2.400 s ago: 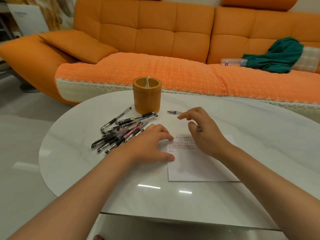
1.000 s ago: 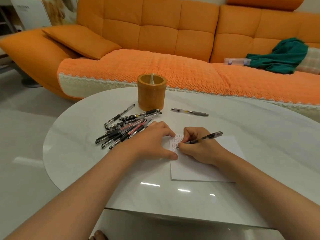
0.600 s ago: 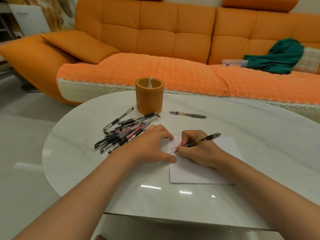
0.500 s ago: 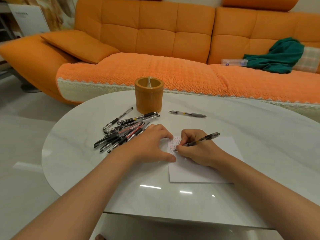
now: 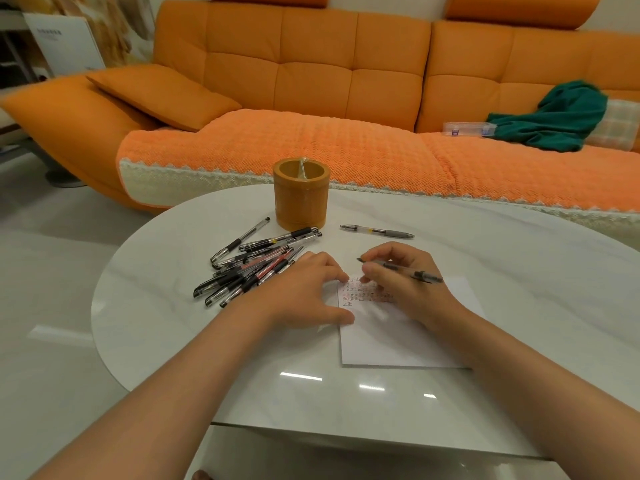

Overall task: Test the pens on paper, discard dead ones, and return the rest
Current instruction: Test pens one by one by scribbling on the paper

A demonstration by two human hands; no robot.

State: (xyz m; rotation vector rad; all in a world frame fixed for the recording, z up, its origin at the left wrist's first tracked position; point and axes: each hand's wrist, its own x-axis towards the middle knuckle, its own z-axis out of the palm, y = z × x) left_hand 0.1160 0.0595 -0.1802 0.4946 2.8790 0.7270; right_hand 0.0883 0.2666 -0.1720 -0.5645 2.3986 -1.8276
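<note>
Paper (image 5: 391,337) is pinned to the table (image 5: 519,306) along its left edge by the left hand (image 5: 304,289), whose fingers lie spread and flat. A pen (image 5: 401,270) is pinched by the curled fingers of the right hand (image 5: 408,285) and is held clear of the sheet, roughly level, tip pointing left above the rows of test marks. A pile of pens (image 5: 249,271) lies just beside the left hand, a loose pen (image 5: 377,231) lies apart behind the paper, and the cup (image 5: 300,199) stands behind the pile. Sorting is judged the likely next step, and errors are possible here. If the pen is laid near the pile, tested and untested stock may be mixed. If it is dropped on the glossy top, rolling off the edge is to be expected. If the left hand is lifted too soon, the sheet may be dragged askew. The cup may be tipped by a careless reach.
</note>
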